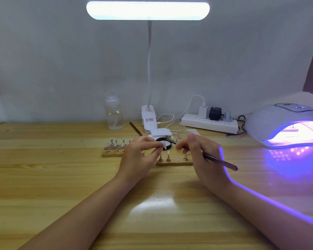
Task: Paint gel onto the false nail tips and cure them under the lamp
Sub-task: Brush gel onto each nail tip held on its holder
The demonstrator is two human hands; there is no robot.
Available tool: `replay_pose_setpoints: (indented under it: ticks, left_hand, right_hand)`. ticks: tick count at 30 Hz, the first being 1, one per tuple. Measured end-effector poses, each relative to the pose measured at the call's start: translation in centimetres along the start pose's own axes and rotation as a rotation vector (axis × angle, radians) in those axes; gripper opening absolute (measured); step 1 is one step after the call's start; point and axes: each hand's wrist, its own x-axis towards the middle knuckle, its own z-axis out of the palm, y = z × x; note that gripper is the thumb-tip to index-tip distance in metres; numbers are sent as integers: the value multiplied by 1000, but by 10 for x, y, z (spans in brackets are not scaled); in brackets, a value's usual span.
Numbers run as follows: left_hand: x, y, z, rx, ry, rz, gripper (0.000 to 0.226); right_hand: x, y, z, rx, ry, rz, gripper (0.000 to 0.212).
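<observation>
My left hand (140, 154) pinches a small metal stand with a white nail tip (164, 146) on it, held just above the table. My right hand (201, 156) grips a thin dark brush (220, 161), its tip pointing left toward that nail tip. Between my hands lies a wooden holder (174, 162) carrying three metal stands, one with a nail tip. A second wooden holder (112, 153) with several nail tips on stands sits to the left. A black-rimmed gel pot (164, 141) stands open behind my fingers. The white curing lamp (278, 123) glows purple at the right.
A clear bottle (114, 112) stands at the back left. A clip-on desk lamp (148, 120) shines overhead, next to a white power strip (209, 123) with plugs and cables. A second thin tool (135, 129) lies behind the holders. Wooden tabletop (61, 177) stretches toward me.
</observation>
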Motion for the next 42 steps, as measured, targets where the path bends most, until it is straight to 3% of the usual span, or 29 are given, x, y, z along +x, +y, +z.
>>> replay_pose_setpoints:
  ticks: [5, 8, 12, 17, 21, 25, 38, 42]
  left_hand:
    - [0, -1, 0, 7, 2, 17, 17]
    - [0, -1, 0, 9, 2, 22, 17]
    - [1, -3, 1, 6, 4, 24, 14]
    - [1, -4, 1, 0, 4, 20, 14]
    - [1, -3, 1, 0, -2, 22, 14]
    - [1, -3, 1, -7, -1, 29, 15]
    - [1, -2, 1, -5, -8, 23, 17]
    - [0, -2, 0, -7, -27, 22, 19]
  right_hand:
    - [-3, 2, -1, 103, -5, 85, 46]
    - [-1, 1, 0, 33, 11, 33, 43]
    - [-3, 1, 0, 65, -14, 114, 44]
    - [0, -2, -1, -53, 1, 14, 40]
    - [-3, -1, -1, 58, 11, 137, 41]
    - [0, -2, 0, -68, 20, 5, 44]
    - [-2, -3, 0, 13, 52, 67, 47]
    - [-3, -1, 1, 2, -9, 103, 42]
